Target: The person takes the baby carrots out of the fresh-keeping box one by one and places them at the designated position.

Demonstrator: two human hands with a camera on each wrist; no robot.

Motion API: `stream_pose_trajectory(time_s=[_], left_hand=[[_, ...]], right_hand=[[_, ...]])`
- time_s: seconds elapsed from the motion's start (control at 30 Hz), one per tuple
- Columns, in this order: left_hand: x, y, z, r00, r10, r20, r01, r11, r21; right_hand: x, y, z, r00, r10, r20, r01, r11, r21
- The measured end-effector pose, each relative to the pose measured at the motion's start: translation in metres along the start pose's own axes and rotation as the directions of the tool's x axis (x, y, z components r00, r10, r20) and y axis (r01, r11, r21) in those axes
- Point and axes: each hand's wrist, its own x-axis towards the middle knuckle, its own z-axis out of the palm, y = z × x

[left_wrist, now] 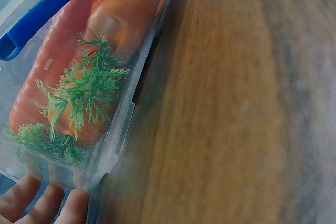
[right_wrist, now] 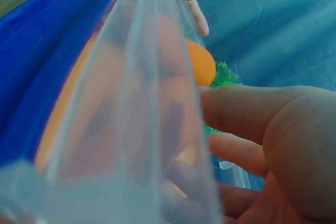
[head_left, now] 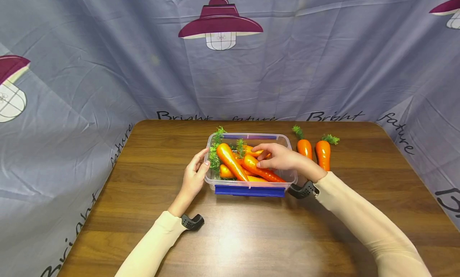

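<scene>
A clear plastic box with a blue front latch stands on the table, holding several orange carrots with green leafy tops. My left hand rests against its left end, fingers fairly straight; in the left wrist view the fingertips touch the outside of the wall. Over the box's right side reaches my right hand, thumb by the thick end of a carrot, fingers bent loosely above another. In the right wrist view nothing shows between that thumb and the fingers; the box wall blurs the carrots.
Two more carrots, one nearer and one farther right, lie on the wooden table right of the box, partly behind my right forearm. A grey-blue curtain with printed lamps and lettering hangs behind and at both sides.
</scene>
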Motion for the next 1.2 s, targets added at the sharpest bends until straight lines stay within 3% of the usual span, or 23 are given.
stream_pose_trajectory(time_s=[0.13,0.3,0.83,1.2], left_hand=[[0.0001,-0.0002,0.0005,1.000,0.003,-0.002,-0.003,1.000,0.003],[0.0004,0.0007,0.0017,1.000,-0.001,0.004,0.001,1.000,0.007],[0.0000,0.0001,0.0018,1.000,0.000,0.004,0.000,1.000,0.005],[-0.0010,0.0001,-0.0001,1.000,0.002,0.002,-0.002,1.000,0.011]], right_hand=[[0.0004,0.0005,0.0048,0.996,-0.061,0.064,0.065,0.996,-0.059],[-0.0008,0.0012,0.0080,0.992,-0.059,0.114,0.067,0.995,-0.067],[0.0009,0.0047,0.0086,0.991,-0.093,0.092,0.096,0.995,-0.031],[0.0017,0.0024,0.0065,0.995,-0.103,-0.008,0.103,0.993,0.051]])
